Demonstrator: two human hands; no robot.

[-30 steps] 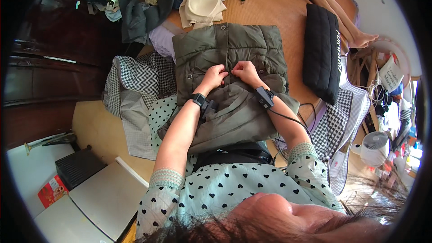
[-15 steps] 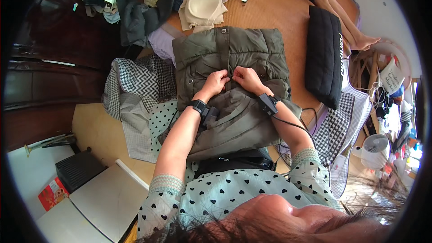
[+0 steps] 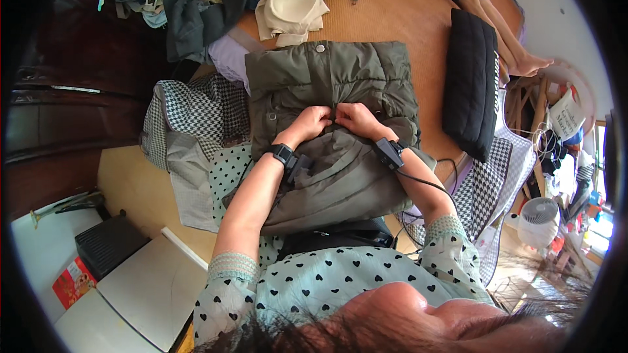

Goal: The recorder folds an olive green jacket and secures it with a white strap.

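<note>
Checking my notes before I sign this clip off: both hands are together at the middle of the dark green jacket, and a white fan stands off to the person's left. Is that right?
Not quite: the head view shows the white fan off to the person's right. The left hand and right hand are together at the middle of the dark green jacket.

Can't make out what the left hand (image 3: 309, 123) and right hand (image 3: 357, 119) have at their fingertips, tbh, since those are tucked down against the dark green jacket (image 3: 340, 163). The other person's legs (image 3: 495, 31) run off the top edge, and a black cushion (image 3: 470, 85) blocks part of them. The clothes pile (image 3: 208, 10) gets chopped up there too. Far-right clutter (image 3: 580, 180) is too small and glary to sort out.
</note>
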